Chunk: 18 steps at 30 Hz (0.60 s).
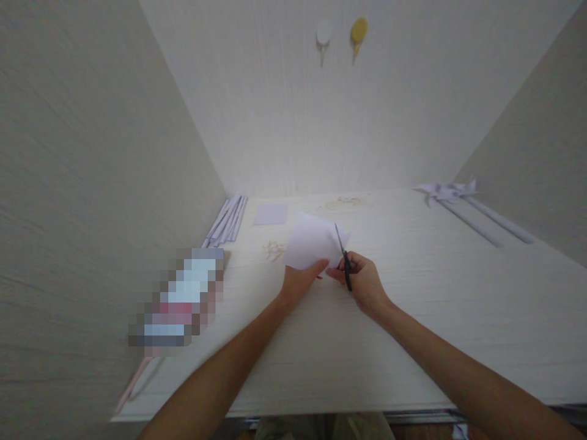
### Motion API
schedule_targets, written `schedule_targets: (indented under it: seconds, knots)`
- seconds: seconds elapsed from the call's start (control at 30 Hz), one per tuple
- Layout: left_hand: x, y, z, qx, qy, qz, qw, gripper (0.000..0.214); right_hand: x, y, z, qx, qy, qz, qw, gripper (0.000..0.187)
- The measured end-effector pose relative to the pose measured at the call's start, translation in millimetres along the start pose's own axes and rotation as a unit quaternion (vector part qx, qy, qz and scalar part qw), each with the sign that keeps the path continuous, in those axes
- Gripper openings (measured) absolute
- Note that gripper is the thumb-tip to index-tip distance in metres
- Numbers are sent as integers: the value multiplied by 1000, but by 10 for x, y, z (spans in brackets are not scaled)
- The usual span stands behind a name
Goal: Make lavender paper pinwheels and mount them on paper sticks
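White paper (308,241) over middle of table (435,299), pinched at near edge in left hand (302,278), thumb on top. Black-handled scissors (347,272) in right hand (367,284), fingers curled around grips, tip aimed away across paper's right side. Exact bite of blades hard to tell at this blur. For clean cut, best to hold paper taut, rest thumb well clear of blade line, turn paper rather than wrist, snip in long, even strokes.

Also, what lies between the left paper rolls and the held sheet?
Head view: a flat lilac square and, lower in frame, a tangle of tan strands.
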<state>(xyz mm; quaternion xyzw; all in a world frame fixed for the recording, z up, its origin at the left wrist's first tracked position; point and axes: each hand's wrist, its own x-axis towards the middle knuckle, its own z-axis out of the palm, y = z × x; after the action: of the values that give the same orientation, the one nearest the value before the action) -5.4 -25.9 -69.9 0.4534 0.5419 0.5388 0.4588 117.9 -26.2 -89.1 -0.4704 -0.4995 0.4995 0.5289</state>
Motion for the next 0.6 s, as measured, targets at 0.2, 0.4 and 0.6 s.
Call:
schedule_targets:
  seconds: [0.2,0.4,0.6]
  knots:
    - [11,-22,10,-8,-9,-17,1000,17,0,-1,-1,-4,3,3,1000,36]
    - [-7,1,11,-5,-41,-8,999,12,-8,-5,-1,-18,13,6,1000,36]
    - [13,-33,0,-10,-37,1,999,14,3,-2,-2,-4,4,17,1000,33]
